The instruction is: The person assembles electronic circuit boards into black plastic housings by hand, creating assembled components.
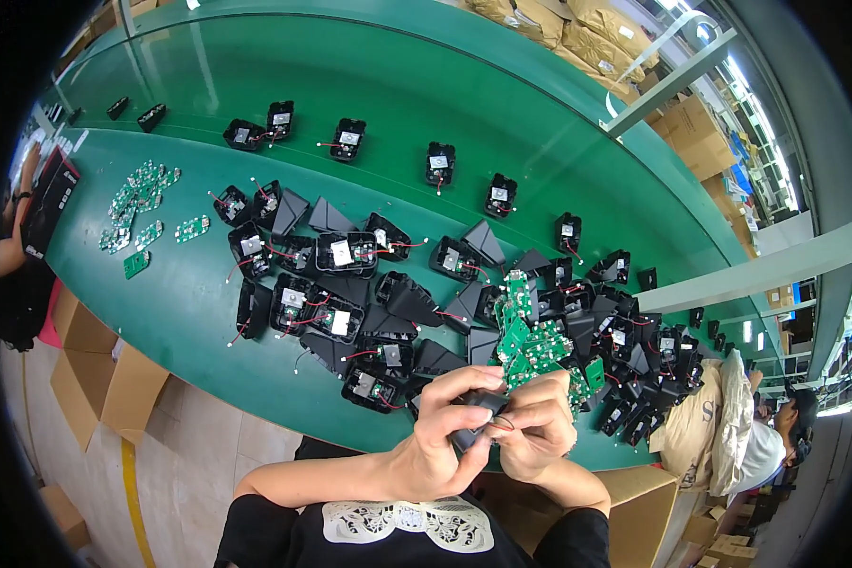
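Observation:
Close to my body, my left hand [437, 443] grips a small black plastic housing [490, 401] with its fingers wrapped round the sides. The fingers of my right hand [538, 431] are closed in a pinch at the housing's right edge, on a thin wire [504, 423] that comes out of it. The inside of this housing is hidden by my fingers. Just beyond my hands lies a heap of green circuit boards [540, 348]. Many open black housings [346, 254] with red wires and silvery or white parts inside cover the bench around it.
The green bench [189, 303] borders a green conveyor belt [293, 66] carrying a spaced row of housings [440, 166]. More circuit boards [142, 194] lie far left. Cardboard boxes [104, 369] stand below. A person [776, 435] is at the right, another person's arm [14, 227] at the left.

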`<action>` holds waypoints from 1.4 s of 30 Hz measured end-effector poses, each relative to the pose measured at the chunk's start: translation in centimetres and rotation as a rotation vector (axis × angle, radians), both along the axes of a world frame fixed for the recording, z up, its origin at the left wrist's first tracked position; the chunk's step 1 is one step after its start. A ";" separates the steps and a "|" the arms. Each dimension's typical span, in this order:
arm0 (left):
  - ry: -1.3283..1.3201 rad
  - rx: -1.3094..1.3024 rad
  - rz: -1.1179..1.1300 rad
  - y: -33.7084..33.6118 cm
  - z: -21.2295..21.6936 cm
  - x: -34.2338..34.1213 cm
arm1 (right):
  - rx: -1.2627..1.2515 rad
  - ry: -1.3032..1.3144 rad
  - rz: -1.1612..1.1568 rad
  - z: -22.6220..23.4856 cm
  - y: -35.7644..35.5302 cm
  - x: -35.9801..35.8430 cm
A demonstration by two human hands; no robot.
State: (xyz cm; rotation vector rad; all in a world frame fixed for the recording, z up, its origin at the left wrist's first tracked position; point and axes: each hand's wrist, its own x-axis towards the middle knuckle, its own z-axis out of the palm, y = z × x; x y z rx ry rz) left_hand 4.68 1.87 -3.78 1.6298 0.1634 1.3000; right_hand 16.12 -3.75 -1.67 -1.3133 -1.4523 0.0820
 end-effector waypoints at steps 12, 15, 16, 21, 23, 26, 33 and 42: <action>0.053 -0.092 -0.131 0.1 0.2 -1.3 | 0.056 -0.111 0.076 0.2 0.0 1.1; 0.034 -0.052 -0.209 0.9 0.7 -1.4 | -0.029 0.070 0.167 0.2 -0.2 1.1; 0.086 -0.002 -0.199 1.4 1.1 -1.6 | -0.108 0.320 0.192 0.4 -0.1 0.5; 0.207 0.077 -0.211 1.7 0.9 -2.3 | -0.362 0.584 0.399 -0.5 -0.2 1.1; 0.237 0.010 -0.185 1.5 0.5 -2.4 | -0.388 0.635 0.395 -0.8 0.1 0.8; 0.282 -0.115 -0.169 1.7 0.5 -2.1 | -0.526 0.715 0.361 -1.1 1.2 1.2; 0.308 -0.105 -0.068 3.8 1.9 -3.0 | -0.371 0.692 0.159 2.3 0.5 1.0; 0.345 0.154 0.024 3.4 2.4 -3.0 | -0.133 0.046 0.050 2.2 1.3 -0.2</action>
